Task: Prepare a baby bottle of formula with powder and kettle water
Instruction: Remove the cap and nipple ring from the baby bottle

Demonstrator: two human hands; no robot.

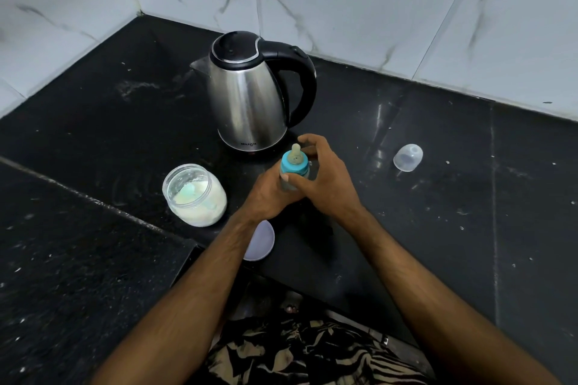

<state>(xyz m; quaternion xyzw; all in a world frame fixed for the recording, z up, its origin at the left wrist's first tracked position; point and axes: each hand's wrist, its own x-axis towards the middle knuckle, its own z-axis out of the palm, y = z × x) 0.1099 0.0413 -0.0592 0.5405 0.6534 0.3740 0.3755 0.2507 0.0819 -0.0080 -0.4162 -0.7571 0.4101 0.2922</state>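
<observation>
A baby bottle (294,167) with a blue collar and a pale teat stands upright on the black counter (438,197). My left hand (269,194) grips its body from the left. My right hand (325,178) curls round the blue collar from the right, thumb on the front. Behind the bottle stands a steel kettle (250,97) with a black lid and handle. To the left sits an open glass jar (195,195) of white powder with a pale scoop inside it.
The bottle's clear dome cap (408,157) lies on its side at the right. A pale round lid (261,241) lies flat under my left forearm near the counter's front edge. Marble-patterned wall tiles close the corner behind the kettle.
</observation>
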